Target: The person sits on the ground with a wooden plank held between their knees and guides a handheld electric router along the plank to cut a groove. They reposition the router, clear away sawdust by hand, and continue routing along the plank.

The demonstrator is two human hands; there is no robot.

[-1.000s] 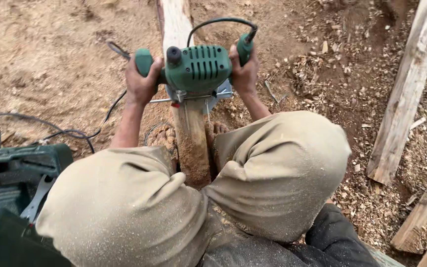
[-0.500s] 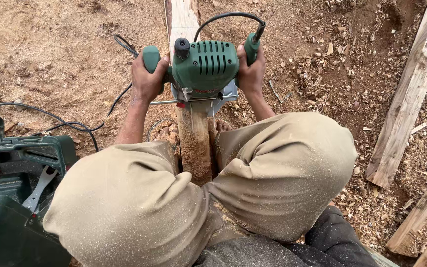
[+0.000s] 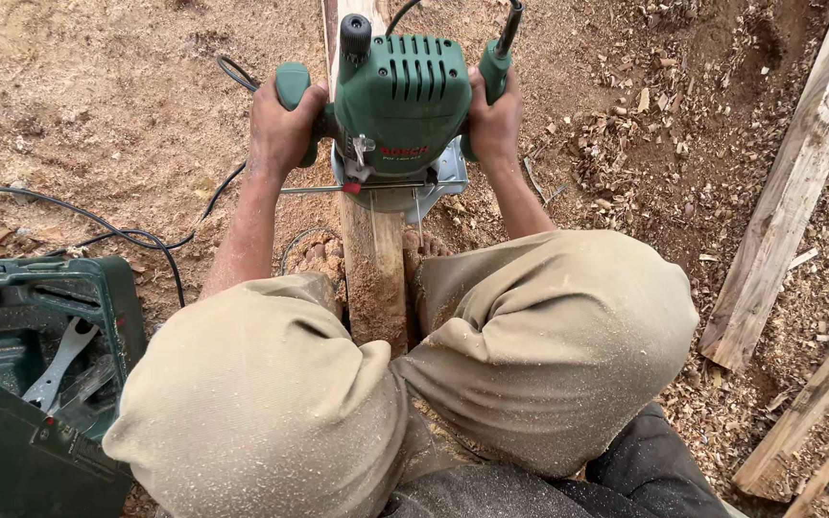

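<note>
Green plunge router [image 3: 402,105] sits on the narrow wooden beam [image 3: 376,278], left hand [image 3: 285,129] and right hand [image 3: 493,120] both clamped around its side handles.

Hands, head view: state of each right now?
Left hand: closed around the left grip of the green electric router.
Right hand: closed around the router's right grip; the tool sits on the narrow wooden plank.

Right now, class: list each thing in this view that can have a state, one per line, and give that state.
Router: upright on the plank, gripped by both handles.
Left hand: closed on the left handle.
Right hand: closed on the right handle.
Plank: flat, dusted with sawdust.
Tool case: open, a spanner inside.
</note>
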